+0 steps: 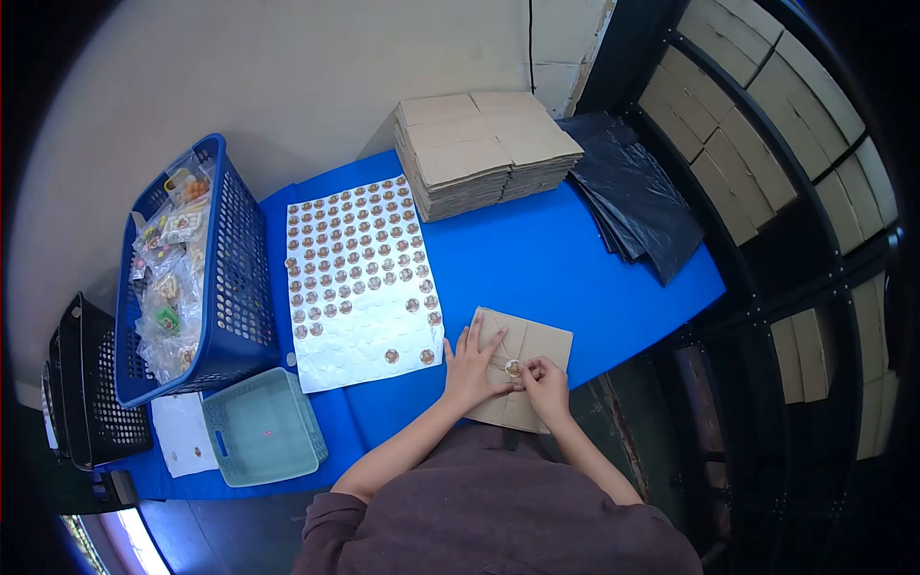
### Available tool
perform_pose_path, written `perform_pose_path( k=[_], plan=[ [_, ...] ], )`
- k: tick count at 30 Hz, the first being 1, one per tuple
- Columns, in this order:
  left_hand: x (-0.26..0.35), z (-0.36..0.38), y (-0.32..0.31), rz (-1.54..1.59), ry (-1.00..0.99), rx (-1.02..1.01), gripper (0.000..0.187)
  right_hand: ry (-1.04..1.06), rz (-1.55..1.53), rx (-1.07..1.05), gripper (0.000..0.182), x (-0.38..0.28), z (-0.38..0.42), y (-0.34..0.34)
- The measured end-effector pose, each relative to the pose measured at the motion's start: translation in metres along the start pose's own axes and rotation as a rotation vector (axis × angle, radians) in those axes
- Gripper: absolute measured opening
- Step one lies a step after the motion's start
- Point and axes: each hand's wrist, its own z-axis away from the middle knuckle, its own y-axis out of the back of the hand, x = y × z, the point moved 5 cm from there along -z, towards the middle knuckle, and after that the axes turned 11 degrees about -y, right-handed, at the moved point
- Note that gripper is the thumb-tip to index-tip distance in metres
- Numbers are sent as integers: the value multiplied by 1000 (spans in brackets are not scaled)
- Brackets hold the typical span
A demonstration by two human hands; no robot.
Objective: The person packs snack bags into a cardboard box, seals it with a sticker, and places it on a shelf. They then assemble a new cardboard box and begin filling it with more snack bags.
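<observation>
A brown folded cardboard piece [551,347] lies at the front edge of the blue table, close to my body. My left hand [470,372] rests on its left part with the fingers spread. My right hand [545,386] is closed in a pinch on a small round sticker [513,367], which is at the middle of the cardboard. To the left, a white sheet [335,355] carries rows of round brown stickers, with bare spots in its lower part.
Flat cardboard [460,144] is stacked at the back. Black plastic bags [637,192] lie to its right. At left stand a blue basket [240,273] of packets, a pale green tray [264,431] and a black basket [91,364]. Shelves [757,278] with boxes fill the right side.
</observation>
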Motion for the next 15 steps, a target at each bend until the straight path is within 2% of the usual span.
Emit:
perform_pose_path(
  k=[7, 10, 12, 15],
  plan=[
    [-2, 1, -2, -12, -10, -24, 107, -43, 109, 26, 16, -10, 6, 1],
    [-7, 0, -5, 72, -15, 7, 104, -18, 145, 51, 15, -16, 8, 5],
    [-12, -2, -7, 208, 8, 17, 97, 8, 150, 43, 14, -15, 7, 5],
    [-12, -1, -10, 174, 39, 21, 92, -1, 136, 17, 15, -12, 5, 6]
  ],
)
